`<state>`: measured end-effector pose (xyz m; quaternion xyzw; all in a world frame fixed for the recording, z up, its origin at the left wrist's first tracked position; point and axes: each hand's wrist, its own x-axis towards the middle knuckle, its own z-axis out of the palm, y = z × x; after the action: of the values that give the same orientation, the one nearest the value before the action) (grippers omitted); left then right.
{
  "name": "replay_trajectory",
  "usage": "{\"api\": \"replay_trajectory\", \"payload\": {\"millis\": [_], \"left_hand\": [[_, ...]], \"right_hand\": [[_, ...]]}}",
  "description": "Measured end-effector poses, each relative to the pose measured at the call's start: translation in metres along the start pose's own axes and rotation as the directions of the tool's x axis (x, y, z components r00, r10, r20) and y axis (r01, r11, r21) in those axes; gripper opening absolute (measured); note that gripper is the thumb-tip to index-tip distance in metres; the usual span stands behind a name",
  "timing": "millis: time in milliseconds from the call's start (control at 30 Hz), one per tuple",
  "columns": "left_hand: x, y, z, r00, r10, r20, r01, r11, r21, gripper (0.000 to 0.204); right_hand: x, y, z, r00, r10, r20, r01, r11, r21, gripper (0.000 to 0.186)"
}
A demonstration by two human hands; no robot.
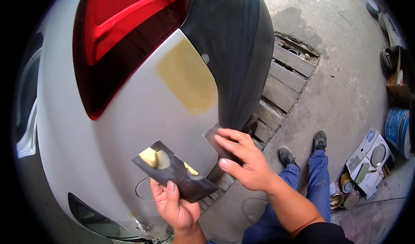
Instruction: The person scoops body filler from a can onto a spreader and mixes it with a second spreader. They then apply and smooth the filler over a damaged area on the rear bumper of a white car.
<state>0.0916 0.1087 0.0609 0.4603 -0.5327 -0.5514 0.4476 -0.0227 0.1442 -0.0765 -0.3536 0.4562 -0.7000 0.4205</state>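
My left hand (179, 205) is closed on the lower edge of a dark, flat rectangular putty board (170, 168), thumb on top. A pale yellow lump of putty (150, 156) sits at the board's far left corner, and a smaller yellow smear (190, 169) lies near its middle. Just right of the board, my right hand (248, 162) grips a small dark putty spreader (212, 137), its fingers laid along it. Both hands are in front of a pale car's rear corner (142, 101). On that panel is a smooth mustard-yellow patch of filler (188, 77).
A red tail light (125, 23) borders the panel, with a dark bumper (233, 49) beside it. Slats cover a floor channel (281, 88). Cans (347, 182), flattened cardboard (365, 157) and a blue bucket (397, 129) stand at right. My shoes (287, 156) are on concrete.
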Motion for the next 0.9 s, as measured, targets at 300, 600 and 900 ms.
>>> {"api": "replay_trajectory", "payload": {"millis": [300,600,900], "left_hand": [[0.0,0.007,0.017,0.996,0.074,0.055,-0.077,0.995,0.061,0.04],[-0.012,0.011,0.016,0.977,0.17,0.13,-0.194,0.961,0.199,0.038],[0.04,0.066,-0.007,0.855,0.491,0.164,-0.517,0.823,0.233,0.04]], "right_hand": [[-0.02,-0.019,-0.041,0.991,-0.112,0.072,0.123,0.977,-0.174,0.04],[-0.008,-0.076,-0.016,0.955,-0.267,0.129,0.296,0.842,-0.45,0.041],[0.004,-0.027,-0.032,0.787,0.564,0.249,-0.587,0.563,0.582,0.063]]}}
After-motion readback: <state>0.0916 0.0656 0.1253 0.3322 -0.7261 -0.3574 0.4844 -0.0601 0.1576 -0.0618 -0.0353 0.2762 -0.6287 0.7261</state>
